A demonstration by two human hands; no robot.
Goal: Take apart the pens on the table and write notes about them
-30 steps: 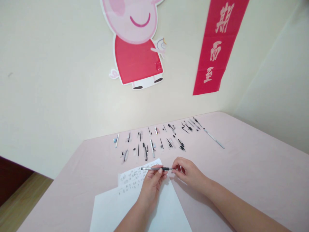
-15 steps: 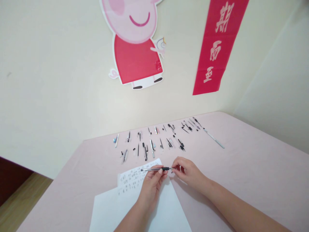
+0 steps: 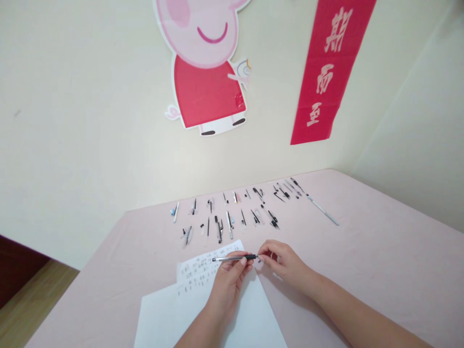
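My left hand [image 3: 232,278] is closed around a pen [image 3: 232,258] with a clear barrel and a black grip, held level above the paper. The pen's tip end points right, toward my right hand [image 3: 281,258]. The right fingertips are pinched together at that tip; whatever small part sits between them is too small to make out. Beneath the left hand lies a white sheet [image 3: 174,314], and a second sheet with handwriting [image 3: 197,270] shows at its far edge.
Two rows of pens and pen parts [image 3: 219,228] lie across the far side of the pink-covered table [image 3: 369,270]. A long pale pen [image 3: 324,211] rests at the right end. Behind the table rises a wall bearing a pig cutout [image 3: 210,92] and a red banner [image 3: 326,77].
The whole view has shifted slightly, so everything sits a little lower. Both hands keep nearly the same pose on the pen.
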